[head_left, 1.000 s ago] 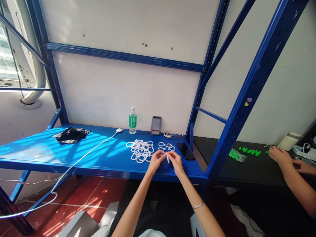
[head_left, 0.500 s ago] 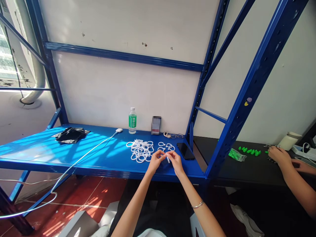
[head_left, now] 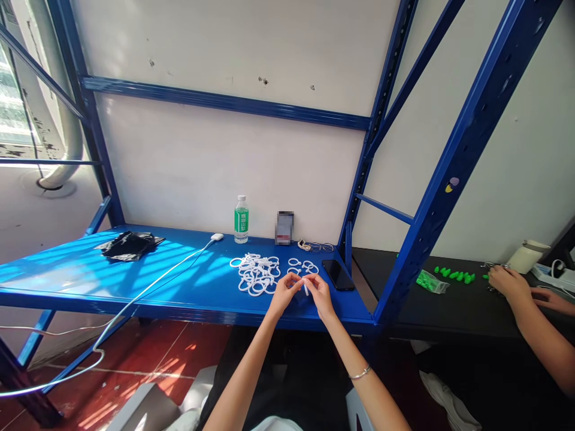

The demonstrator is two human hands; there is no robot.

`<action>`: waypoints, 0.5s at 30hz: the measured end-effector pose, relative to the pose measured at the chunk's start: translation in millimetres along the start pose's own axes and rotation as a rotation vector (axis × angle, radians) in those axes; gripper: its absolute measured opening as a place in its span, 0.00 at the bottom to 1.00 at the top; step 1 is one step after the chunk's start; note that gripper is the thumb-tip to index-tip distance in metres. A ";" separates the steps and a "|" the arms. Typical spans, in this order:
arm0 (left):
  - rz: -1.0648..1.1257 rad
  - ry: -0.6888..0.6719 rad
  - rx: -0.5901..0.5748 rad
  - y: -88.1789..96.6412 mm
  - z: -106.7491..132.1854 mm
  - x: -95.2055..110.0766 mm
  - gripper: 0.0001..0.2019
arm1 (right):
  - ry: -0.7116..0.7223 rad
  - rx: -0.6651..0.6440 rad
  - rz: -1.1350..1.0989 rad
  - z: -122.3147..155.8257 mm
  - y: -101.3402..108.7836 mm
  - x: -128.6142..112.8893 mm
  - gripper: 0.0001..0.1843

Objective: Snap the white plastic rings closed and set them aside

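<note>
My left hand [head_left: 286,291] and my right hand [head_left: 318,291] meet over the front of the blue shelf, fingertips pinched together. Between them is a white ring [head_left: 306,291]; only a short piece of it shows below the fingers, and the rest is hidden. To the left of my hands lies a heap of white plastic rings [head_left: 256,274], loosely tangled. Just beyond my fingertips, several more white rings [head_left: 309,267] are spread in a small separate group.
A black phone [head_left: 338,275] lies right of my hands. Behind are a water bottle [head_left: 241,220], an upright phone-like screen [head_left: 284,228] and glasses [head_left: 321,246]. A white cable [head_left: 157,284] crosses leftward past a black bag [head_left: 129,246]. Another person's hand [head_left: 510,282] works right, near green pieces [head_left: 456,276].
</note>
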State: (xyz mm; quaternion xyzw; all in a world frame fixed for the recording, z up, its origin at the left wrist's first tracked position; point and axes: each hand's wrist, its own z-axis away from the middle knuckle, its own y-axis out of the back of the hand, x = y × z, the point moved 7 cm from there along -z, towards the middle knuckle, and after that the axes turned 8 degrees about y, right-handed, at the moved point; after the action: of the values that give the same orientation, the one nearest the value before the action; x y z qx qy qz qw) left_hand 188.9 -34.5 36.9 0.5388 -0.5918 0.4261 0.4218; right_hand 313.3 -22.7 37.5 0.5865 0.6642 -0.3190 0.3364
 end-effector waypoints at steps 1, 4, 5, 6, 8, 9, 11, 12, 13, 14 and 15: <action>-0.011 0.001 0.001 -0.2 -0.3 -0.5 0.15 | -0.007 0.011 -0.005 0.0 0.5 0.6 0.15; -0.048 0.014 0.004 -0.8 -1.4 -3.6 0.16 | -0.029 0.060 -0.025 0.1 3.3 2.7 0.16; -0.062 0.017 0.002 -1.3 -1.7 -4.7 0.17 | -0.037 0.078 -0.033 0.1 4.4 3.5 0.17; -0.076 0.018 -0.002 -2.0 -2.0 -5.6 0.17 | -0.045 0.094 -0.040 0.1 5.4 4.4 0.17; -0.099 0.014 -0.007 -3.0 -2.1 -6.9 0.17 | -0.061 0.114 -0.055 0.2 6.5 6.1 0.17; -0.108 0.011 -0.008 -3.3 -2.1 -7.2 0.17 | -0.065 0.120 -0.062 0.2 6.8 6.8 0.17; -0.123 0.001 -0.006 -3.5 -2.0 -7.4 0.17 | -0.065 0.127 -0.069 0.3 7.3 7.1 0.17; -0.129 -0.004 -0.006 -3.6 -2.0 -7.4 0.17 | -0.061 0.128 -0.067 0.3 7.5 6.8 0.17; -0.133 -0.009 -0.008 -3.8 -2.0 -7.5 0.17 | -0.056 0.128 -0.062 0.3 7.6 6.2 0.17; -0.134 -0.010 -0.014 -4.2 -2.2 -7.9 0.17 | -0.050 0.128 -0.051 0.4 7.9 5.5 0.17; -0.129 -0.007 -0.020 -4.6 -2.5 -8.7 0.17 | -0.046 0.127 -0.037 0.4 8.2 4.8 0.17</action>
State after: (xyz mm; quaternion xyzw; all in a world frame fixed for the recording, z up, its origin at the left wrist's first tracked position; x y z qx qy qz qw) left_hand 194.1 -30.0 29.6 0.5730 -0.5617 0.3901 0.4516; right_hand 321.0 -19.4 33.1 0.5868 0.6455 -0.3799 0.3075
